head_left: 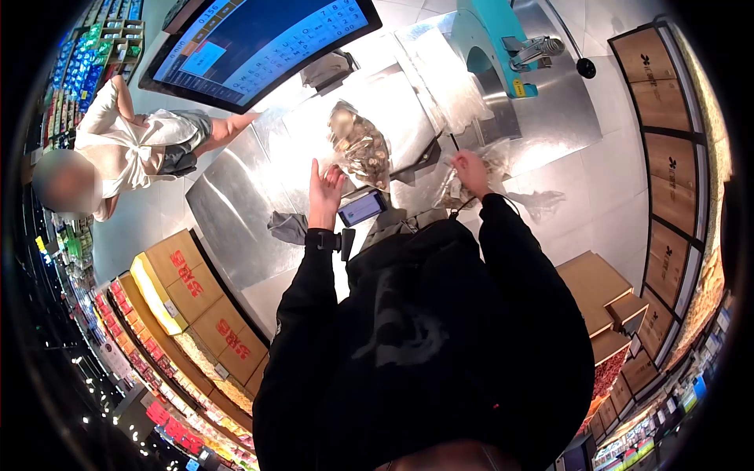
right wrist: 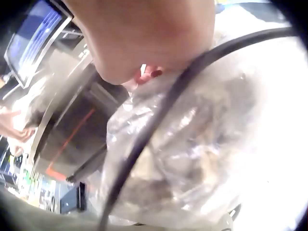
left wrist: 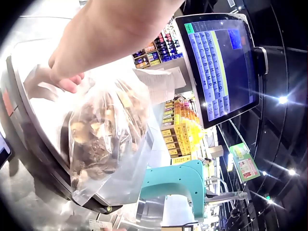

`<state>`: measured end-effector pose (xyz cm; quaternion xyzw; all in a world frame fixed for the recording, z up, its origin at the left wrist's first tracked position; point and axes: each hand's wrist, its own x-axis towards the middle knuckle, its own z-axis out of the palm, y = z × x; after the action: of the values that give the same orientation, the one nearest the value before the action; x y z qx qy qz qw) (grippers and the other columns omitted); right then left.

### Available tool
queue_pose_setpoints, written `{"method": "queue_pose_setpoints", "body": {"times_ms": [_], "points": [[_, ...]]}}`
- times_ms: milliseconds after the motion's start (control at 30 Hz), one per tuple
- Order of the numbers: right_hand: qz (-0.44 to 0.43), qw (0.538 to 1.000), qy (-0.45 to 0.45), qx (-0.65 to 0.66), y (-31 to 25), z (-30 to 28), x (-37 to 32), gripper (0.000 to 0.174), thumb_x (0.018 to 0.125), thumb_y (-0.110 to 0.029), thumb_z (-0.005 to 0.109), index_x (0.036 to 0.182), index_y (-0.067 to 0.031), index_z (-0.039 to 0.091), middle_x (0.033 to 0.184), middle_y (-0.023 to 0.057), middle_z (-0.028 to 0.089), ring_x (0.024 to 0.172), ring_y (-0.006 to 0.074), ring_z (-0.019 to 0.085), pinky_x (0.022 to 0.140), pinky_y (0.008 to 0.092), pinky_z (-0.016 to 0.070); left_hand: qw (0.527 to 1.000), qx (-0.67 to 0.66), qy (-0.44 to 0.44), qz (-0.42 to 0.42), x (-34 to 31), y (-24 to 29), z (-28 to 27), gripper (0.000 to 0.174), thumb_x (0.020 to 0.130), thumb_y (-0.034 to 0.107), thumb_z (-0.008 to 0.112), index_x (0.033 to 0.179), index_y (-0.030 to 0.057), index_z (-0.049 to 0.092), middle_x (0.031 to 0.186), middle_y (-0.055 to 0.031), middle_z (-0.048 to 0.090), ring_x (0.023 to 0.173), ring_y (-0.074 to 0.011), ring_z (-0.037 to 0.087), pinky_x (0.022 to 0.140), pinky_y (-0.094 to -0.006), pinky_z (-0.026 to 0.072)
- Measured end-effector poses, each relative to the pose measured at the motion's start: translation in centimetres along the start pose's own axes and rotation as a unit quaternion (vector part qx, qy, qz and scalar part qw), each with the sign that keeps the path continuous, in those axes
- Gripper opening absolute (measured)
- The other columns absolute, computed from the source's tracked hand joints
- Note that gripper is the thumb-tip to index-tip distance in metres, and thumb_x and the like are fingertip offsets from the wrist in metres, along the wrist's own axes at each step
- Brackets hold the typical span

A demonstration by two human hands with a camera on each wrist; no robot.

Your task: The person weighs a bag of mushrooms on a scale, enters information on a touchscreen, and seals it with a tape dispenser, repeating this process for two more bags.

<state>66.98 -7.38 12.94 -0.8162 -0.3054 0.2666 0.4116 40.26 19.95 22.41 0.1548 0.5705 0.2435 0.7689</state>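
A clear plastic bag of brown dried mushrooms (head_left: 365,149) lies on the white weighing surface (left wrist: 29,62). My left hand (head_left: 324,195) is just left of that bag, palm turned up and fingers loose, holding nothing. In the left wrist view its fingertips (left wrist: 72,84) come close to the bag's top. To the right, my right hand (head_left: 471,174) grips the gathered top of a second clear bag (right wrist: 178,154) with brownish pieces inside. Most of that hand's fingers are hidden behind the hand itself in the right wrist view.
A phone (head_left: 362,207) lies in front of the scale, beside a grey cloth-like bundle (head_left: 288,228). A touchscreen monitor (head_left: 267,55) stands at the back left. A teal machine (head_left: 491,39) and a stack of clear bags (head_left: 452,82) are behind. A person (head_left: 141,145) stands at left.
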Motion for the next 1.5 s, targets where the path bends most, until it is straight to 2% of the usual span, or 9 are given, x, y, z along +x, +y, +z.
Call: {"method": "queue_pose_setpoints", "body": {"times_ms": [500, 667, 767, 800, 1033, 1067, 1300, 1367, 1500], "points": [[-0.051, 0.961, 0.255, 0.097, -2.2, -5.2, -5.0, 0.04, 0.086, -0.011, 0.067, 0.12, 0.0012, 0.051, 0.114, 0.0183, 0.054, 0.108, 0.034, 0.051, 0.096, 0.0419, 0.0394, 0.999, -0.02, -0.024, 0.02, 1.2, 0.4, 0.0, 0.066, 0.089, 0.041, 0.068, 0.123, -0.0063, 0.038, 0.123, -0.0161, 0.046, 0.115, -0.0262, 0.048, 0.106, -0.0404, 0.0393], [0.147, 0.849, 0.508, 0.002, -1.5, -7.5, -18.2, 0.065, 0.081, -0.009, 0.076, 0.13, 0.0009, 0.035, 0.119, 0.0132, 0.041, 0.117, 0.0259, 0.042, 0.102, 0.0392, 0.0334, 0.999, -0.011, -0.036, -0.02, 3.1, 1.8, -0.9, 0.044, 0.089, 0.037, 0.07, 0.105, 0.0002, 0.052, 0.101, -0.0111, 0.053, 0.1, -0.0231, 0.053, 0.096, -0.0401, 0.0465], [0.304, 0.796, 0.37, 0.37, 10.7, -1.9, -21.7, 0.087, 0.095, -0.036, 0.062, 0.151, -0.0072, 0.003, 0.149, 0.0188, 0.016, 0.13, 0.0331, 0.034, 0.112, 0.0411, 0.026, 0.999, 0.015, -0.03, 0.008, 2.0, 1.6, 0.0, 0.044, 0.087, 0.035, 0.072, 0.103, -0.0011, 0.053, 0.1, -0.0112, 0.056, 0.101, -0.0244, 0.054, 0.099, -0.0407, 0.0444], [0.292, 0.609, 0.39, 0.626, 8.8, -2.9, -18.5, 0.089, 0.096, -0.049, 0.053, 0.153, -0.0143, -0.006, 0.156, 0.0193, 0.008, 0.134, 0.0358, 0.029, 0.114, 0.0463, 0.025, 1.0, 0.009, -0.024, 0.0, 2.3, 1.7, -0.2, 0.039, 0.088, 0.033, 0.072, 0.099, -0.0007, 0.056, 0.095, -0.0107, 0.059, 0.099, -0.0245, 0.056, 0.097, -0.0404, 0.0456], [0.325, 0.772, 0.294, 0.459, 13.4, -0.3, -12.6, 0.09, 0.092, -0.003, 0.06, 0.152, -0.0172, -0.005, 0.145, 0.0152, 0.028, 0.12, 0.0258, 0.042, 0.112, 0.0417, 0.028, 0.997, 0.037, -0.064, -0.004, 2.5, 1.5, -0.5, 0.049, 0.089, 0.035, 0.071, 0.123, 0.0073, 0.05, 0.119, -0.0103, 0.052, 0.112, -0.0228, 0.05, 0.1, -0.039, 0.0441], [0.376, 0.609, 0.384, 0.583, 7.2, -3.3, -10.5, 0.102, 0.091, -0.016, 0.068, 0.149, -0.0168, -0.016, 0.147, 0.0159, 0.03, 0.131, 0.0309, 0.037, 0.111, 0.0497, 0.027, 0.998, 0.034, -0.055, -0.003, 2.7, 1.4, -0.6, 0.051, 0.089, 0.035, 0.071, 0.126, 0.0069, 0.049, 0.118, -0.0095, 0.052, 0.113, -0.0231, 0.05, 0.101, -0.0384, 0.0436], [0.262, 0.672, 0.277, 0.636, 4.0, -2.9, -7.9, 0.1, 0.089, -0.024, 0.071, 0.144, -0.0152, -0.012, 0.144, 0.0163, 0.038, 0.132, 0.036, 0.04, 0.104, 0.0557, 0.0371, 0.996, 0.045, -0.034, 0.066, 0.8, 0.9, 1.5, 0.051, 0.091, 0.034, 0.068, 0.13, 0.0081, 0.047, 0.124, -0.0086, 0.048, 0.12, -0.0237, 0.043, 0.107, -0.0461, 0.0364], [0.131, 0.828, 0.162, 0.52, 6.2, -2.7, -11.7, 0.043, 0.104, -0.021, 0.041, 0.136, -0.0177, 0.012, 0.149, 0.0216, 0.032, 0.132, 0.0374, 0.042, 0.105, 0.0556, 0.0406, 0.995, 0.027, -0.054, 0.081, 0.3, 0.9, 1.6, 0.05, 0.093, 0.032, 0.064, 0.133, 0.0093, 0.045, 0.13, -0.0076, 0.046, 0.122, -0.024, 0.04, 0.109, -0.0504, 0.0328], [0.253, 0.804, 0.197, 0.501, 14.0, -3.7, -20.9, 0.055, 0.092, -0.015, 0.065, 0.128, -0.0113, 0.024, 0.132, 0.0229, 0.052, 0.116, 0.0363, 0.057, 0.089, 0.0464, 0.0538, 0.988, 0.055, -0.088, 0.117, -1.3, 0.4, 3.3, 0.024, 0.095, 0.03, 0.061, 0.107, 0.009, 0.059, 0.1, -0.0003, 0.063, 0.1, -0.0152, 0.056, 0.099, -0.0519, 0.0416]]}}
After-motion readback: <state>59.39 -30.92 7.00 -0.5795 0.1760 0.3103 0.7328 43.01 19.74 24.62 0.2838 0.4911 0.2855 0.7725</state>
